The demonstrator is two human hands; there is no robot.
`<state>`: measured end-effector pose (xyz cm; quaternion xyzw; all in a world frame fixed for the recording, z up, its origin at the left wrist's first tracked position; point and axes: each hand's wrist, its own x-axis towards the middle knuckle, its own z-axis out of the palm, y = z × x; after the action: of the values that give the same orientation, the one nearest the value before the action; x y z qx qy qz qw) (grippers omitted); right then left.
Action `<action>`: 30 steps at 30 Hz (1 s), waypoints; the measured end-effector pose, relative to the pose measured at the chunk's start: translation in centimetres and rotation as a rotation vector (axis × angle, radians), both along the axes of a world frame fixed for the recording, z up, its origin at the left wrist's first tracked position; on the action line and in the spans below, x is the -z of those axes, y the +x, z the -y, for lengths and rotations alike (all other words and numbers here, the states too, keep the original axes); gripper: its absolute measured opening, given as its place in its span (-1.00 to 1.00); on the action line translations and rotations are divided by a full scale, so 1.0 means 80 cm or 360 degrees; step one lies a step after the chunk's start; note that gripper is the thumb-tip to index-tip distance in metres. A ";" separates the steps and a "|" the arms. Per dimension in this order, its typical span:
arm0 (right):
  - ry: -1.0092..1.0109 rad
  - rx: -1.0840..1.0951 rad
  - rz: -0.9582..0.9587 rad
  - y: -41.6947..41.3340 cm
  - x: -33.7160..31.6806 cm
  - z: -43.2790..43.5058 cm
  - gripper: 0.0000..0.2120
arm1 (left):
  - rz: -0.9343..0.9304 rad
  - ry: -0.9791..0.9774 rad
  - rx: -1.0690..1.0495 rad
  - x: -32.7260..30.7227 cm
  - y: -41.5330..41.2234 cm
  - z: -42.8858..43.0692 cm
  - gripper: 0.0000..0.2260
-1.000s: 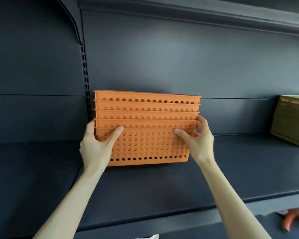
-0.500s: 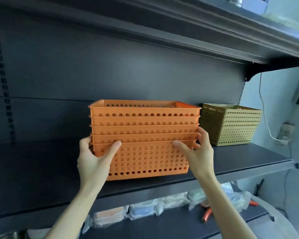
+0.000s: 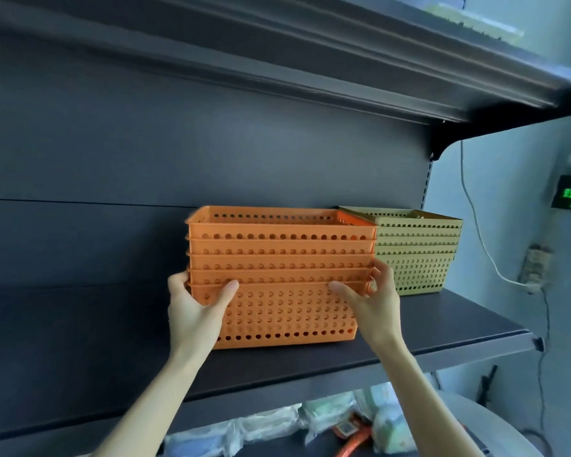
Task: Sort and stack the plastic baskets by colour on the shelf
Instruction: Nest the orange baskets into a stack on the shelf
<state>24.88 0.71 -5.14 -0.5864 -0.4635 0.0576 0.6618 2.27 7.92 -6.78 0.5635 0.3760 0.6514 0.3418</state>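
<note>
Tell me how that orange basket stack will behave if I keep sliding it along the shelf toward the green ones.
The orange stack looks like thin perforated plastic, so probably light and easy to slide on the smooth shelf. With five nested rims, the upper baskets may shift if jolted. The left hand and right hand grip low, which should limit tipping.

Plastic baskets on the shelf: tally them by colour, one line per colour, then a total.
Orange perforated plastic baskets, nested in one stack held by the left hand and right hand: 5
Olive-yellow perforated plastic baskets, nested in one stack to the right: 5, judging by the visible rims
Total: 10
</note>
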 end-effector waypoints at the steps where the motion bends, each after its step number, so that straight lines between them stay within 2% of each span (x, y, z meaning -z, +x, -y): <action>1: 0.0001 -0.0016 -0.0012 0.013 0.003 -0.010 -0.33 | 0.0014 -0.0002 0.0001 0.001 0.014 -0.008 -0.53; 8: -0.0033 -0.0118 -0.0047 0.092 0.004 -0.071 -0.38 | 0.0050 -0.0059 -0.0061 -0.008 0.095 -0.057 -0.52; 15: -0.0079 -0.0314 0.0015 0.136 0.008 -0.114 -0.41 | -0.0011 -0.0028 -0.0216 0.001 0.125 -0.073 -0.54; 20: -0.0094 -0.0408 0.0106 0.161 0.014 -0.131 -0.52 | -0.0085 -0.0057 -0.0322 0.002 0.143 -0.077 -0.53; 23: -0.0105 -0.0464 0.0167 0.175 0.011 -0.133 -0.56 | -0.0126 -0.0097 -0.0458 -0.002 0.157 -0.072 -0.49; 26: -0.0118 -0.0540 0.0295 0.188 0.011 -0.127 -0.48 | -0.0208 -0.0154 -0.0734 0.006 0.173 -0.060 -0.44; 28: -0.0112 -0.0528 0.0415 0.198 0.011 -0.118 -0.50 | -0.0273 -0.0060 -0.0864 0.016 0.190 -0.045 -0.53; 30: -0.0047 -0.0421 0.0515 0.211 0.006 -0.110 -0.63 | -0.0404 0.0152 -0.0887 0.024 0.210 -0.032 -0.69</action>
<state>41.74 9.50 -5.60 -0.5316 -0.6359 0.0556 0.5567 19.05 10.44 -8.73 0.5310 0.5246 0.6614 0.0734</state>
